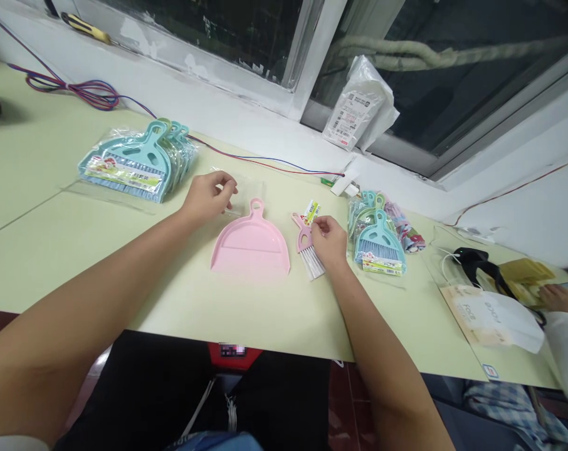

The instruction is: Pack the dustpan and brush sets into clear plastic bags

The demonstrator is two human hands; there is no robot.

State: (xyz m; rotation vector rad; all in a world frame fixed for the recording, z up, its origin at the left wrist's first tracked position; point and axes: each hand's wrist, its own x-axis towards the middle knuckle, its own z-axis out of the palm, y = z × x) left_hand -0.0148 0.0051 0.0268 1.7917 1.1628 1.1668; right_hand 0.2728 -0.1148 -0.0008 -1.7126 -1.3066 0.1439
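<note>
A pink dustpan (250,247) lies on the table in front of me, its handle pointing away. Just beyond and left of the handle is a thin clear plastic bag (253,189). My left hand (211,197) is closed with curled fingers at the bag's left side, seemingly pinching it. To the right of the dustpan is a small pink brush (305,241) with white bristles. My right hand (330,241) is closed at the brush's right edge, fingertips on it. A printed yellow-green card (311,212) sits by the brush handle, partly behind it.
Bagged blue-green dustpan sets stand in a pile at left (128,156) and another pile at right (378,241). A red-blue cable (91,94) runs along the wall. A white packet (354,113) leans on the window. At far right are a paper bag (491,316) and another person's hand (562,299).
</note>
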